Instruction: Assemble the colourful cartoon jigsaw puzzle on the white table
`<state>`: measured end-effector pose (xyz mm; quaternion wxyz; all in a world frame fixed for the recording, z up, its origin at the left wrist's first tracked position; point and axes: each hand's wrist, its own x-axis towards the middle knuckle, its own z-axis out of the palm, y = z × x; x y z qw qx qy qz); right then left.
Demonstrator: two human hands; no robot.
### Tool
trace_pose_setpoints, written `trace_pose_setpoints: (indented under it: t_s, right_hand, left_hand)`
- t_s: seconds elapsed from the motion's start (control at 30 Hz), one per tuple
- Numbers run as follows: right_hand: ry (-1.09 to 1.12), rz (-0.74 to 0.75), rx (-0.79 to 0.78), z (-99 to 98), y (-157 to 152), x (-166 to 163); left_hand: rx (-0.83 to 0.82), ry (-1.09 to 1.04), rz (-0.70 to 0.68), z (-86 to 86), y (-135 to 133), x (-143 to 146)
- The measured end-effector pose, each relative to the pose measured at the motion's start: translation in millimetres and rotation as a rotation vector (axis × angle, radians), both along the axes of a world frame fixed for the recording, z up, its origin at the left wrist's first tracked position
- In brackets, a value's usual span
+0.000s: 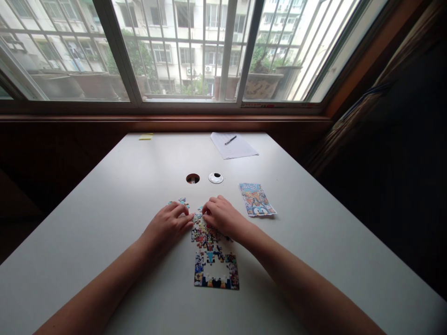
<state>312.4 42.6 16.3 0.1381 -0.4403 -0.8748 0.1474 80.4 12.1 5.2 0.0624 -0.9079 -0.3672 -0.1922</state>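
Both sets of fingers (185, 215) curled down on the top edge of a half-built jigsaw puzzle (214, 260), left hand (167, 225) and right hand (221, 216) nearly touching; puzzle flat mid-counter (104, 209), loose pieces (179, 202) beside, picture card (256, 200) right.

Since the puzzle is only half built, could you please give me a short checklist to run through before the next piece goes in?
1. Both hands at the working edge: ok. Left hand and right hand rest at the top of the puzzle.
2. Piece held: cannot tell; the fingers hide it.
3. Loose pieces within reach: ok. A small cluster lies just beyond the left fingers.
4. Reference picture visible: ok. The picture card lies face up right of the hands.
5. Gaps left: not ok. A white hole shows in the lower part.
6. Table space around the puzzle: ok. Paper and pen lie far back.
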Motion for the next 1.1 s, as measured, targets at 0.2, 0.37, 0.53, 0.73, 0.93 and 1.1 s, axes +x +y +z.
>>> trace_pose_setpoints:
  t_s: [0.2,0.37,0.53,0.73,0.93,1.1]
  right_hand:
    - [-0.014,-0.056,-0.005,-0.2,-3.2,-6.0]
    - [-0.025,-0.077,-0.003,1.0,-6.3,-10.1]
    - [-0.048,-0.083,0.013,-3.7,-10.6,-11.7]
    - [-0.047,-0.066,0.032,-10.6,-11.4,-11.3]
    - [-0.018,-0.050,0.011,-7.0,-12.4,-11.0]
    - [0.031,-0.080,-0.073,-2.6,-10.9,-9.5]
  left_hand:
    - [0.028,0.014,-0.012,-0.1,0.6,0.6]
    - [0.040,-0.006,-0.024,-0.2,0.7,1.0]
    - [0.018,0.002,-0.017,0.8,0.3,1.9]
    - [0.012,-0.009,-0.014,-0.3,0.1,2.2]
    - [0.019,0.027,-0.009,-1.1,0.3,1.6]
    - [0.020,0.017,-0.016,-0.8,0.3,1.5]
